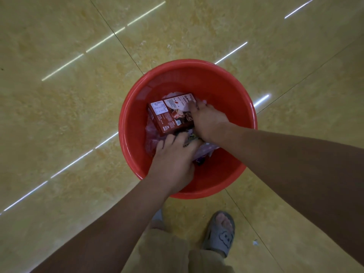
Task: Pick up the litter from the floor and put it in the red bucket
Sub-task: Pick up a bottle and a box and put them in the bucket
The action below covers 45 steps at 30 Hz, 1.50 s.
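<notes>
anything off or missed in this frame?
Yes: a small pale scrap lies on the floor right of the grey sandal, outside the red bucket. Inside the bucket, the box sits tilted on wrappers; nothing has spilled.

Both forearms are bare as far up as the view reaches, and the left hand (173, 160) and right hand (208, 123) are bare as well. The legs are covered by loose khaki bottoms (167, 251) of soft, creased cloth; whether they are shorts or trousers cannot be told. The right foot wears a grey moulded slipper (220, 233), open at the toes, with a cartoon face embossed on its broad strap
</notes>
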{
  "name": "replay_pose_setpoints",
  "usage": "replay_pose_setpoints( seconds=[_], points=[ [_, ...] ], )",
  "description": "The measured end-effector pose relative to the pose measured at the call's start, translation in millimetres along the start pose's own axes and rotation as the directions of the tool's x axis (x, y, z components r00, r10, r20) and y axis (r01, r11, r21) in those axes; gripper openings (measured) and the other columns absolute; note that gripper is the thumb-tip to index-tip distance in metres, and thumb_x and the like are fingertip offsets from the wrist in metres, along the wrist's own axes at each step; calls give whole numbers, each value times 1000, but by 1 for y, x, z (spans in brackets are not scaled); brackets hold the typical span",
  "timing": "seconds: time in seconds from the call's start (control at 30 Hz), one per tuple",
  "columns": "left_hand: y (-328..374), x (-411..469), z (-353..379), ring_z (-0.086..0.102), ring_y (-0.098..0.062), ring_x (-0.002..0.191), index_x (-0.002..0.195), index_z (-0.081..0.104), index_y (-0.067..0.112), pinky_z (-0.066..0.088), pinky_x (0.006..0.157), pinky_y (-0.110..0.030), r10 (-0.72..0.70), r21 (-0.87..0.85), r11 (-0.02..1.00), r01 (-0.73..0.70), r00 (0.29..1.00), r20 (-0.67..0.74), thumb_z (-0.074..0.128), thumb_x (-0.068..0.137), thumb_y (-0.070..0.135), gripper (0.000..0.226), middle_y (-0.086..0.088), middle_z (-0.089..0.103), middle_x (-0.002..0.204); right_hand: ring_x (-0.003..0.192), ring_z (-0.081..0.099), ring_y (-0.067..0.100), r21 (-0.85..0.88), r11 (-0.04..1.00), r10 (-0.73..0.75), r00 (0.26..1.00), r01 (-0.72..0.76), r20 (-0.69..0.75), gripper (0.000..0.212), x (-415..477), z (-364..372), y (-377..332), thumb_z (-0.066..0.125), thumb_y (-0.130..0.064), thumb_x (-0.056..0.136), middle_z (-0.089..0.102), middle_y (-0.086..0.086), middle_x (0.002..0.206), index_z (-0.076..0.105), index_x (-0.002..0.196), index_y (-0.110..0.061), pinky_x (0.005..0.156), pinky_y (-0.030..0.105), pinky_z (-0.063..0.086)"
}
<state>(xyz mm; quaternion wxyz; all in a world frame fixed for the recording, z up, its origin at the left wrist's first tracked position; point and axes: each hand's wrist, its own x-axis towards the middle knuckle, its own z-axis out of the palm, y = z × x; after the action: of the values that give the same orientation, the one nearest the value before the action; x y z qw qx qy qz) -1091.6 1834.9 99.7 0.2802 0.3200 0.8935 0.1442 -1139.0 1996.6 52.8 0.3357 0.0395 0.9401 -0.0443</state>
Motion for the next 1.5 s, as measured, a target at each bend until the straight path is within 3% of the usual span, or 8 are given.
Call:
replay_pose_setpoints(
  seconds=[0.13, 0.27, 0.37, 0.5, 0.7, 0.97, 1.23, 1.5],
  points=[
    [-3, -15, -19, 50, -28, 103, 128, 57, 26, 45, 84, -42, -38, -128, 991, 34, 999, -26, 52, 79, 22, 49, 2, 55, 125, 126, 43, 37, 70, 997, -38, 998, 35, 41, 67, -26, -19, 12, 56, -14, 86, 33, 16, 149, 29, 147, -12, 102, 45, 44],
    [2, -25, -46, 52, -23, 106, 129, 57, 26, 47, 87, -42, -102, -163, 982, 99, 995, -14, 43, 79, 30, 52, 4, 54, 124, 118, 48, 35, 119, 991, -58, 998, 55, 19, 55, -62, -48, 25, 55, -19, 86, 45, 12, 136, 43, 139, -14, 96, 43, 48],
    [18, -33, -77, 52, -25, 108, 129, 56, 24, 47, 89, -44, -139, -179, 975, 132, 990, -29, 50, 82, 29, 48, 1, 53, 126, 113, 51, 34, 128, 990, -65, 998, 64, 11, 54, -94, -72, 35, 58, -22, 80, 51, 11, 122, 50, 132, -15, 95, 43, 48],
    [51, -38, -123, 50, -25, 114, 134, 53, 23, 46, 93, -37, -110, -183, 978, 97, 992, -64, 56, 86, 31, 49, 0, 50, 128, 112, 51, 32, 132, 991, -13, 1000, 14, -7, 43, -139, -111, 51, 54, -22, 85, 51, 8, 120, 49, 127, -18, 88, 40, 51],
    [101, -32, -176, 47, -21, 124, 135, 52, 21, 42, 101, -35, -56, -184, 982, 33, 991, -124, 64, 85, 36, 53, -2, 48, 134, 109, 51, 27, 160, 987, -14, 996, 28, -91, 43, -191, -164, 71, 51, -32, 91, 52, 5, 114, 47, 133, -24, 81, 39, 51],
    [175, -43, -249, 45, -20, 125, 136, 47, 26, 44, 100, -37, -10, -116, 993, -11, 984, -180, 62, 82, 51, 61, 4, 46, 135, 118, 48, 27, 110, 994, 1, 979, 22, -202, 52, -262, -236, 99, 56, -33, 92, 49, 6, 129, 42, 140, -21, 81, 41, 49],
    [259, -71, -329, 34, -19, 136, 146, 37, 28, 40, 105, -38, 37, -59, 997, -54, 965, -261, 62, 85, 55, 72, 4, 35, 148, 112, 50, 30, 155, 985, 117, 959, -78, -259, 41, -367, -304, 123, 56, -27, 90, 49, 7, 121, 47, 129, -19, 75, 39, 45],
    [307, -85, -398, 35, -20, 136, 146, 36, 31, 44, 102, -41, 167, 27, 986, -166, 945, -280, 62, 80, 65, 79, 1, 35, 150, 117, 48, 29, 176, 979, 161, 925, -105, -344, 55, -439, -361, 123, 62, -37, 89, 48, 7, 130, 41, 138, -21, 76, 37, 42]
  ],
)
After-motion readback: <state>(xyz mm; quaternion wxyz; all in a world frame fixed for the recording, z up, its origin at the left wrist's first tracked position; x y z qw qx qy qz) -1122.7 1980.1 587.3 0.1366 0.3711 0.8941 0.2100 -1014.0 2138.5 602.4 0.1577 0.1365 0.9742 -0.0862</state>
